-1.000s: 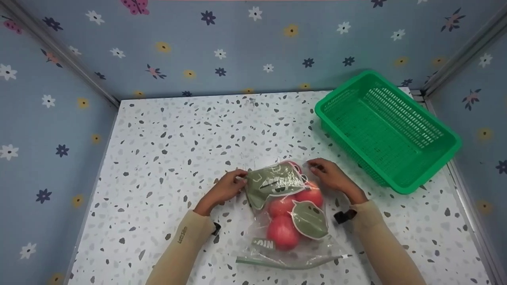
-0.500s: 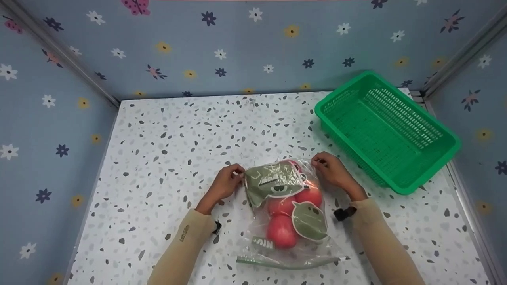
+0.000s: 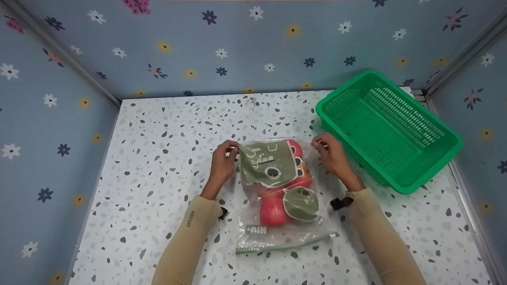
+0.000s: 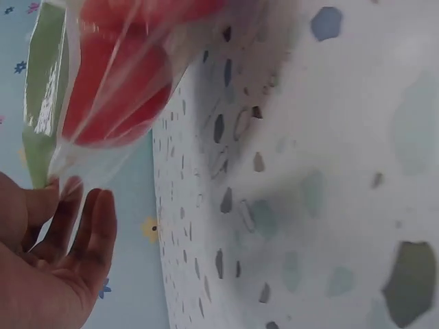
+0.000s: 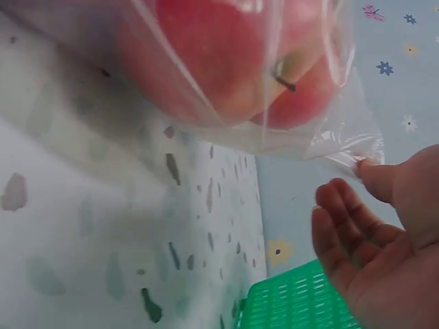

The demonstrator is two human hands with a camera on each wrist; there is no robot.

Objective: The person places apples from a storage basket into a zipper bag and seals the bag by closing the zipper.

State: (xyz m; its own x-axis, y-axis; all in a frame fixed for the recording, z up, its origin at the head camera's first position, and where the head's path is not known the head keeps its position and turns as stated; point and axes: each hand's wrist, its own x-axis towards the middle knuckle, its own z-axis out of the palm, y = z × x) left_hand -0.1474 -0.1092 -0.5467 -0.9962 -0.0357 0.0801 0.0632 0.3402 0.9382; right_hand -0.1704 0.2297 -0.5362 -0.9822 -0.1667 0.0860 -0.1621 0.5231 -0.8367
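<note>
A clear zip bag [image 3: 277, 233] printed with green cartoon faces holds several red apples [image 3: 273, 211]. Its green zip edge faces the person. At the bag's far left corner, my left hand [image 3: 223, 160] pinches the plastic between thumb and finger. My right hand [image 3: 332, 156] pinches the far right corner in the same way. In the left wrist view the apples [image 4: 113, 89] hang in the plastic above the left hand [image 4: 58, 253]. The right wrist view shows an apple with its stem [image 5: 212, 62] in the bag, above the right hand [image 5: 384, 240].
A green plastic basket [image 3: 344, 136] with slotted sides stands at the back right, near the right hand. The speckled white table [image 3: 178, 130] is bounded by flowered blue walls [image 3: 237, 39] at the back and both sides.
Both hands have moved away from the person, toward the back wall. The far end of the bag has risen with them, and the apples have shifted slightly left and back.
</note>
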